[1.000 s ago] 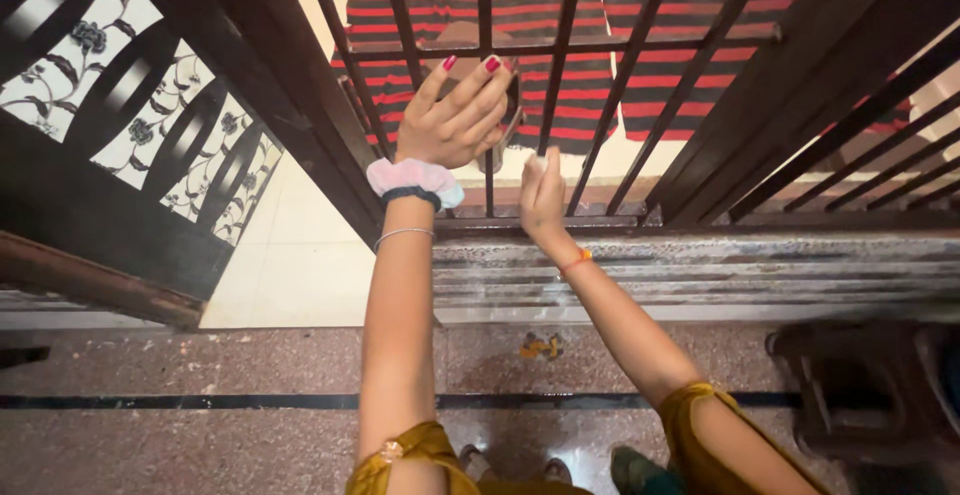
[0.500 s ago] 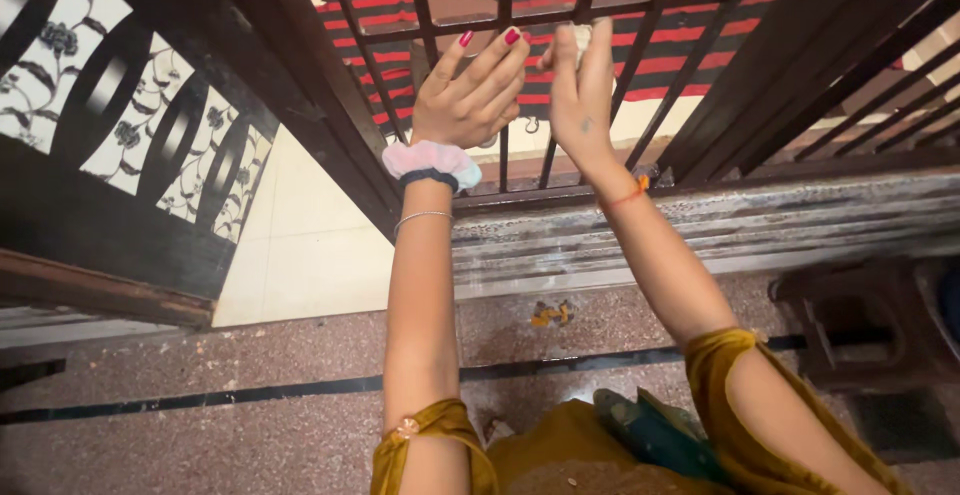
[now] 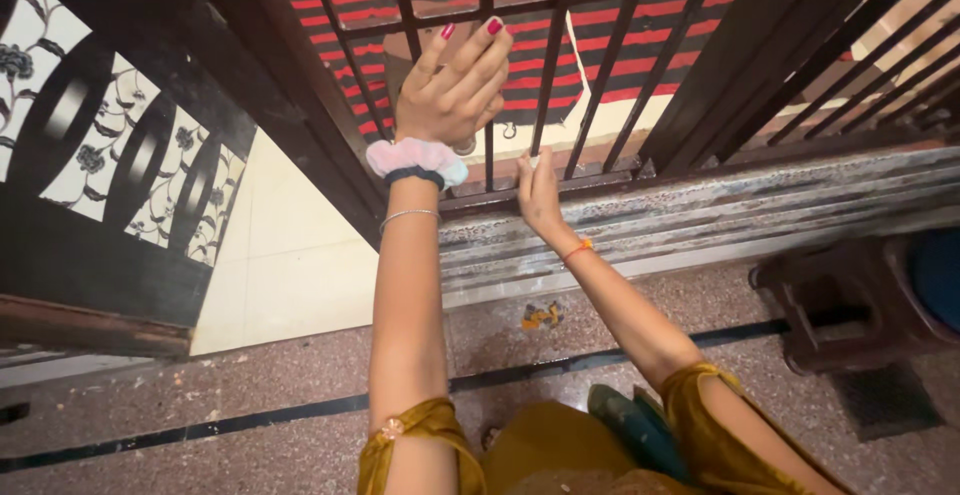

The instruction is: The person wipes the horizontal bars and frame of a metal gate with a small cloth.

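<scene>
Both hands are up at the dark metal bar gate (image 3: 600, 45), left hand (image 3: 450, 85) gripping an upright bar higher up, right hand (image 3: 540, 190) fingers loosely extended at the bottom rail, holding nothing I can see.

- The barred gate (image 3: 560, 45) fills the upper middle and upper right of the frame, standing on the stone sill (image 3: 700, 220) that crosses from centre to right.
- The left hand (image 3: 450, 90) lies against the bars, above and left of the right hand (image 3: 540, 190), which sits at the gate's foot.
- A patterned panel (image 3: 110, 135) occupies the upper left.
- A stool (image 3: 850, 305) stands on the floor (image 3: 200, 395) at the lower right, before the sill.
- A striped cloth (image 3: 600, 15) lies behind the bars.
</scene>
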